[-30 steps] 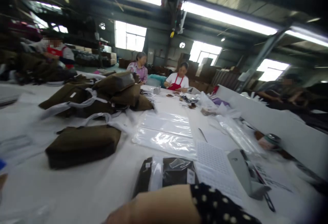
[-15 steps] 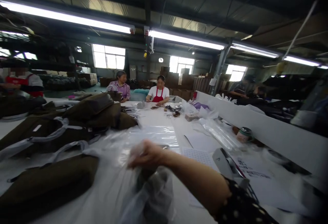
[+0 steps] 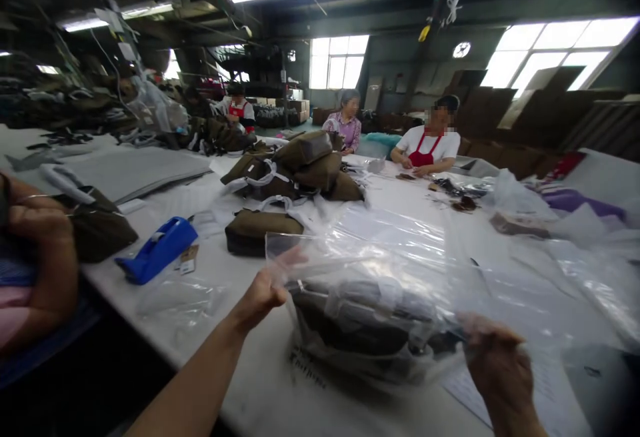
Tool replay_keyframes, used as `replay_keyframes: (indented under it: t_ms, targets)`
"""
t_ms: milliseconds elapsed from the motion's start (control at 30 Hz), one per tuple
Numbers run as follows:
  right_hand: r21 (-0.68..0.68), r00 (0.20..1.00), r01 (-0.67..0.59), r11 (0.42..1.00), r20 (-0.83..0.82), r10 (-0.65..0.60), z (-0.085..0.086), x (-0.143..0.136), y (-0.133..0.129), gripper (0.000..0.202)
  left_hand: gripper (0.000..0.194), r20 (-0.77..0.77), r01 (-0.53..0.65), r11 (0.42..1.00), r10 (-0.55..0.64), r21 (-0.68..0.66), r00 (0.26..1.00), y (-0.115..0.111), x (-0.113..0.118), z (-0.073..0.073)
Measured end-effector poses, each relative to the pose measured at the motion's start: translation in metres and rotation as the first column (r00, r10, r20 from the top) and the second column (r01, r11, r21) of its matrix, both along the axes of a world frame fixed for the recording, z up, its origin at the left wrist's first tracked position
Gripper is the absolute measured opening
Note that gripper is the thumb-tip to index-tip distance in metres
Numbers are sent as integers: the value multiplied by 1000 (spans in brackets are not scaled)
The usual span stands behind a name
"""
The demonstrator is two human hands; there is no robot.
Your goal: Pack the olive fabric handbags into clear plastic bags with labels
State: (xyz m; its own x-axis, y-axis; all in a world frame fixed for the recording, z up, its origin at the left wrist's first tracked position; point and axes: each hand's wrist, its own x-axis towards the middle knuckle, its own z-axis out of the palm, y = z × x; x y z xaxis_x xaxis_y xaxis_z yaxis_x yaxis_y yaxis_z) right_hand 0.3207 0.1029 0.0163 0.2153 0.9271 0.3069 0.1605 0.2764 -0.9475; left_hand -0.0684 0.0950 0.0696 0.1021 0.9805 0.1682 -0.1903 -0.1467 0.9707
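Note:
A clear plastic bag (image 3: 325, 260) is held up over the white table in front of me. Inside it lies a dark handbag (image 3: 350, 323), its grey-wrapped handles showing through the film. My left hand (image 3: 265, 293) pinches the bag's left edge, thumb outside and fingers partly behind the film. At the opposite edge, my right hand (image 3: 500, 357) is closed on gathered plastic, slightly blurred. Beyond the bag, flat clear plastic sheets (image 3: 400, 227) lie on the table.
Olive-brown handbags (image 3: 305, 170) are piled behind, left of centre. A blue tape dispenser (image 3: 163, 250) and a tag (image 3: 189, 260) lie to the left. Another person's arm (image 3: 53, 257) is at the left edge beside a handbag (image 3: 100, 223). Two people sit across the table.
The view has swung left. My left hand has come into sight, and both hands now hold opposite edges of the plastic bag. Earlier one arm reached across in a blur.

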Motion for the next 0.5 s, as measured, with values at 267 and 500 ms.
replay_keyframes:
  t_ms: [267, 500]
  targets:
    - [121, 921, 138, 983, -380, -83, 36, 11, 3, 37, 17, 181, -462, 870, 433, 171, 883, -1, -10, 45]
    - [135, 928, 289, 948, -284, -243, 68, 37, -3, 11, 28, 262, -381, 923, 354, 60, 898, 31, -18, 58]
